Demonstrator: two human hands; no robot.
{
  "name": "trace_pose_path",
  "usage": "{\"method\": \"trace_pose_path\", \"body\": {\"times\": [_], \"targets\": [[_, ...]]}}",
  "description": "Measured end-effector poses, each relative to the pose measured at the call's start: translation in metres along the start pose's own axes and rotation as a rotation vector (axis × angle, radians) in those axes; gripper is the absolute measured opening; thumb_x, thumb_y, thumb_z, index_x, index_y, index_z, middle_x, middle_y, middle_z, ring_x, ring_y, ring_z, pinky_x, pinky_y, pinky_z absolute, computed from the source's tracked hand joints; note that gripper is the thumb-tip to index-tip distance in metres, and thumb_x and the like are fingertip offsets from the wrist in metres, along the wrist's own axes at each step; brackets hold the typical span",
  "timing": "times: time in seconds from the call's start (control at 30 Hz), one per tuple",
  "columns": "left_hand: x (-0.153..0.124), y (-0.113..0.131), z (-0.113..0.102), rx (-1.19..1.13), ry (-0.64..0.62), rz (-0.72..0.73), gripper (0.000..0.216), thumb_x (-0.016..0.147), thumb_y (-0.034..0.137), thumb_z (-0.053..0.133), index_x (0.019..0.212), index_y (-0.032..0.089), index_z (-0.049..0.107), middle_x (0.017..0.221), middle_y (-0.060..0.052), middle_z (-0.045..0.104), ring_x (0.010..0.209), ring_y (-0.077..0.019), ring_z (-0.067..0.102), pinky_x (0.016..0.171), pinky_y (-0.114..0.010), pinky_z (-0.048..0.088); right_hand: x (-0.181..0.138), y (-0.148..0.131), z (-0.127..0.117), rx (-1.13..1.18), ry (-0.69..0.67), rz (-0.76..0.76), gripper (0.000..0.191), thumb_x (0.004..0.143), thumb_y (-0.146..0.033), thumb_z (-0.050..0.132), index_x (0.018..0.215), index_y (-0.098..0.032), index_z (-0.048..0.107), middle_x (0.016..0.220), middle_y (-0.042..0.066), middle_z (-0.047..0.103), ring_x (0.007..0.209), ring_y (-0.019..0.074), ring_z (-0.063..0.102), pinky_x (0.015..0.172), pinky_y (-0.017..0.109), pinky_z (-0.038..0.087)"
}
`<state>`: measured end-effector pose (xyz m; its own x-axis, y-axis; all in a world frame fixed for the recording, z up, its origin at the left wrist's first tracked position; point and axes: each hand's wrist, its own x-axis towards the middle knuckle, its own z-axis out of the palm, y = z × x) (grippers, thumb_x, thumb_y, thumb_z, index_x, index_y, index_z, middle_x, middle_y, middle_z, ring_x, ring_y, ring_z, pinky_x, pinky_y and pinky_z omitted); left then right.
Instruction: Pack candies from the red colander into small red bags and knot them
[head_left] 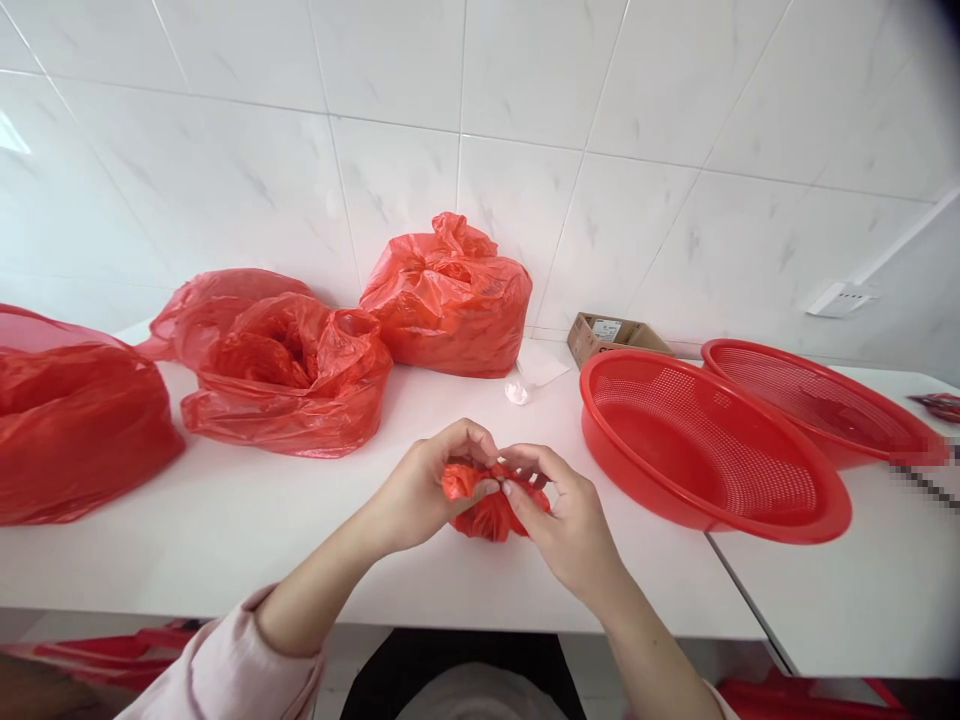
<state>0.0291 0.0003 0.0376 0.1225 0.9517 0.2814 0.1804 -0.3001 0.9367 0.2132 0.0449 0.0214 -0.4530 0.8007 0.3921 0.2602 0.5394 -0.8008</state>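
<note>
Both hands grip one small red bag [491, 512] near the front edge of the white counter [225, 530] — left hand [420, 490] closed on its gathered top, right hand [566, 525] pinching the same knot. Bare counter lies open to the left front. An open red bag [285, 375] and a tied red bag [450, 300] stand behind; a red colander [709, 445] sits just right — close to the right wrist. A second red colander [817, 400] and a cardboard box [611, 335] lie beyond.

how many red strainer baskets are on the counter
2. The front basket sits on the white counter just right of the right hand; the back basket lies behind it, partly hidden by its rim. More could be nested underneath, unseen.
</note>
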Motion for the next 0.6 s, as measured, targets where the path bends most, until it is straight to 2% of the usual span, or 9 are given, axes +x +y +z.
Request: {"method": "trace_pose_path", "body": {"times": [0.07, 0.13, 0.23, 0.33, 0.43, 0.6], "targets": [[0.000, -0.005, 0.002, 0.062, 0.015, 0.027, 0.011, 0.086, 0.015, 0.059, 0.093, 0.020, 0.052, 0.088, -0.001, 0.065, 0.079, -0.0144, 0.066, 0.076, -0.031, 0.053, -0.002, -0.001, 0.006, 0.103, -0.017, 0.068, 0.017, 0.088, -0.021, 0.057, 0.104, -0.025, 0.060, 0.088, 0.002, 0.067, 0.082, 0.0174, 0.061, 0.078, 0.033, 0.050], [-0.001, -0.012, 0.007, 0.167, 0.113, 0.060, 0.013, 0.082, 0.012, 0.059, 0.087, 0.021, 0.051, 0.085, 0.001, 0.064, 0.072, -0.0131, 0.063, 0.070, -0.029, 0.052, -0.007, -0.002, 0.014, 0.161, 0.006, 0.086, 0.011, 0.086, -0.021, 0.060, 0.096, -0.024, 0.058, 0.082, 0.000, 0.065, 0.077, 0.0159, 0.060, 0.075, 0.030, 0.050], [-0.001, -0.019, 0.015, 0.316, 0.276, 0.161, 0.018, 0.075, 0.007, 0.060, 0.086, 0.020, 0.054, 0.085, 0.000, 0.064, 0.075, -0.0140, 0.062, 0.068, -0.027, 0.050, -0.013, -0.004, 0.022, 0.243, 0.032, 0.092, 0.008, 0.086, -0.023, 0.063, 0.089, -0.024, 0.056, 0.085, 0.000, 0.065, 0.079, 0.0146, 0.061, 0.074, 0.028, 0.050], [-0.002, -0.016, 0.018, 0.343, 0.354, 0.247, 0.010, 0.081, 0.013, 0.060, 0.088, 0.020, 0.059, 0.089, -0.003, 0.061, 0.076, -0.0142, 0.061, 0.065, -0.026, 0.050, -0.012, -0.004, 0.019, 0.430, -0.012, 0.175, 0.013, 0.089, -0.032, 0.062, 0.097, -0.023, 0.056, 0.085, 0.000, 0.066, 0.081, 0.0148, 0.062, 0.077, 0.029, 0.050], [-0.003, -0.007, 0.013, 0.394, 0.320, 0.282, 0.002, 0.083, 0.018, 0.062, 0.081, 0.019, 0.062, 0.083, -0.003, 0.060, 0.072, -0.0142, 0.059, 0.064, -0.027, 0.049, -0.005, -0.001, 0.011, 0.591, -0.130, 0.262, 0.023, 0.091, -0.040, 0.061, 0.104, -0.021, 0.061, 0.085, 0.002, 0.067, 0.079, 0.0149, 0.063, 0.074, 0.029, 0.051], [-0.007, 0.004, -0.001, 0.457, 0.197, 0.230, 0.007, 0.086, 0.022, 0.064, 0.085, 0.020, 0.071, 0.081, -0.003, 0.071, 0.076, -0.0169, 0.066, 0.070, -0.029, 0.052, -0.001, 0.000, 0.005, 0.598, -0.197, 0.286, 0.022, 0.087, -0.041, 0.065, 0.086, -0.019, 0.066, 0.081, 0.002, 0.065, 0.071, 0.0138, 0.058, 0.066, 0.027, 0.050]]}}
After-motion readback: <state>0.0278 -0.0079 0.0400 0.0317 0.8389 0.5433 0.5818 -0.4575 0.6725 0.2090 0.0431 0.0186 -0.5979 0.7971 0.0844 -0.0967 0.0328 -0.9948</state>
